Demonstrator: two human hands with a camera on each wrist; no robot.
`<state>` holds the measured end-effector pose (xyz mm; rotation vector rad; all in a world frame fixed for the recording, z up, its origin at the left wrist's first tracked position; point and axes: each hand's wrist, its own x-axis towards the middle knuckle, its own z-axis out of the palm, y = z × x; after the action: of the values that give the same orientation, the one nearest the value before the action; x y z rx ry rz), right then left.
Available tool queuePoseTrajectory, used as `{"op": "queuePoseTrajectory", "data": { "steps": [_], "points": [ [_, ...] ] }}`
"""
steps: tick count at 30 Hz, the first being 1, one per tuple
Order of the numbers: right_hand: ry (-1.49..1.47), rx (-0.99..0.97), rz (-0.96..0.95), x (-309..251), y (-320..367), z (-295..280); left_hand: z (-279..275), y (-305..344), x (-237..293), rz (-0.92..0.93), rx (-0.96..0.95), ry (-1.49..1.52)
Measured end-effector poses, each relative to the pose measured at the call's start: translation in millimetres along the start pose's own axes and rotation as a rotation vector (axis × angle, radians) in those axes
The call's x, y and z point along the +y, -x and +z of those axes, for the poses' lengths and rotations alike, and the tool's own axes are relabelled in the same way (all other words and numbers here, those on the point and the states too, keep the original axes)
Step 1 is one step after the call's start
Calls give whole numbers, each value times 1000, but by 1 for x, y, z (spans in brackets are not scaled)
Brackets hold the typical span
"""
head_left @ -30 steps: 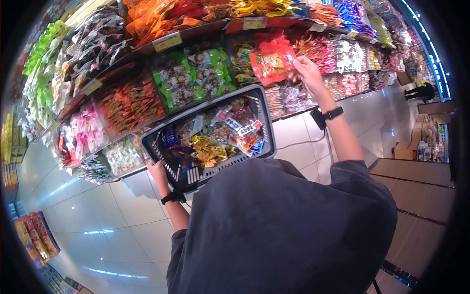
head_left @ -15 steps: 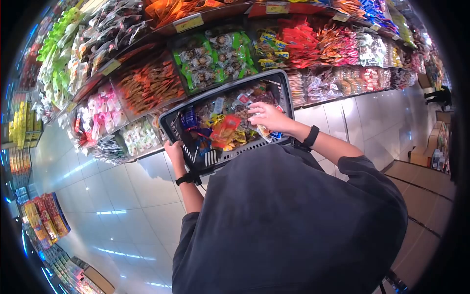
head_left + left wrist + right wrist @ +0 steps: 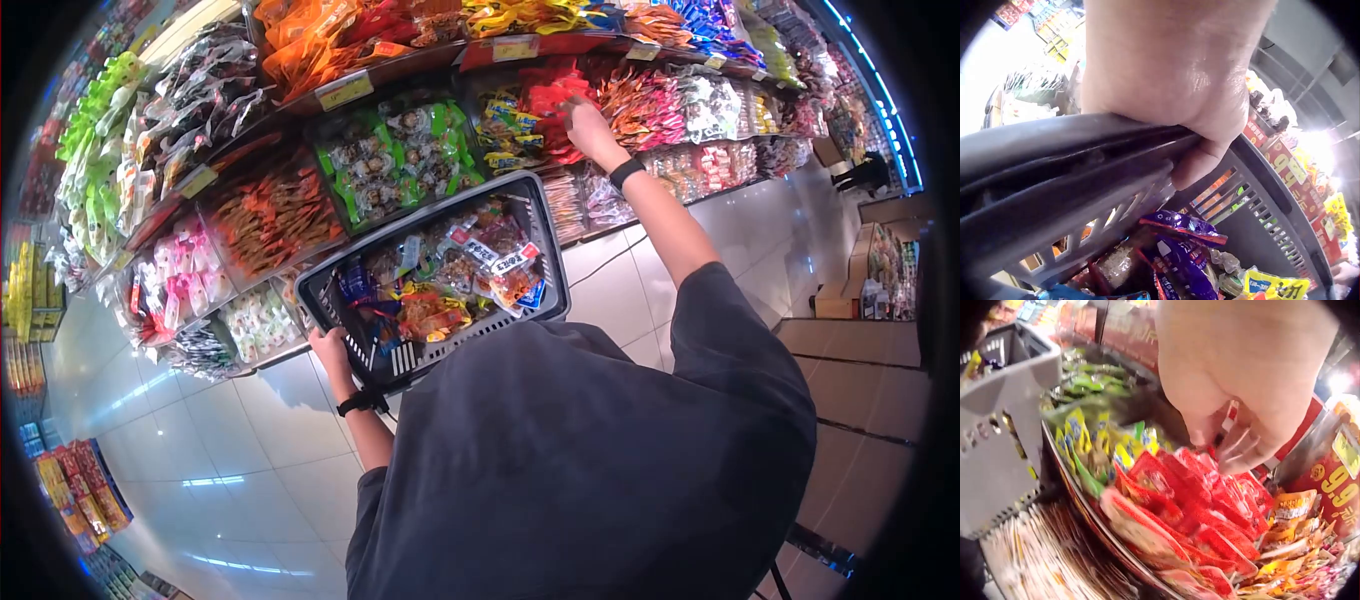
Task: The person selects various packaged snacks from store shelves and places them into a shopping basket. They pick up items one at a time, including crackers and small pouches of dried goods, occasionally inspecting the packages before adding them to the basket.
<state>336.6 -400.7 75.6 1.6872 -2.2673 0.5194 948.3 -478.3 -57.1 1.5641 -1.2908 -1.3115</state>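
At the snack shelf (image 3: 250,200), you are reaching up and forward with your right hand (image 3: 585,120) into the bin of red packets (image 3: 1210,537). That bin is sitting on the upper tier, between the yellow packets (image 3: 1085,440) and the orange ones further along.

Right hand: the fingers (image 3: 1238,447) are pointing down into the heap with the tips touching the top packets. I cannot tell whether they are pinching a packet or only resting on the pile, because the palm is hiding the contact from the wrist camera.

Left hand (image 3: 1172,69): you are clamping it on the near rim of the grey basket (image 3: 545,250). The fingers are wrapping over the bar and the thumb is pressing up from under it. Judgement: gripping at one corner is leaving the whole mouth of the basket clear.

Basket position: you are holding it level at chest height, with its far edge just beside the lower bins and below the reaching arm. Judgement: holding it this close is shortening the path between shelf and basket.

Contents: mixed packets (image 3: 440,290) are lying loose inside the basket, and a purple packet (image 3: 1179,250) is lying against the slatted wall near your grip.

Your right arm is crossing above the basket's right edge without touching it.
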Motion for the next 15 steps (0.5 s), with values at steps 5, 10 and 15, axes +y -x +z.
{"op": "queuePoseTrajectory", "data": {
  "steps": [5,10,15],
  "points": [
    [-123,-148,-126,35,-12,30,-1,-5,-9,26,-1,-1],
    [-90,-223,-242,51,-16,39,-1,0,2,43,-17,-21],
    [-154,-361,-105,53,-25,27,0,0,1,50,-23,-10]
  ]
}}
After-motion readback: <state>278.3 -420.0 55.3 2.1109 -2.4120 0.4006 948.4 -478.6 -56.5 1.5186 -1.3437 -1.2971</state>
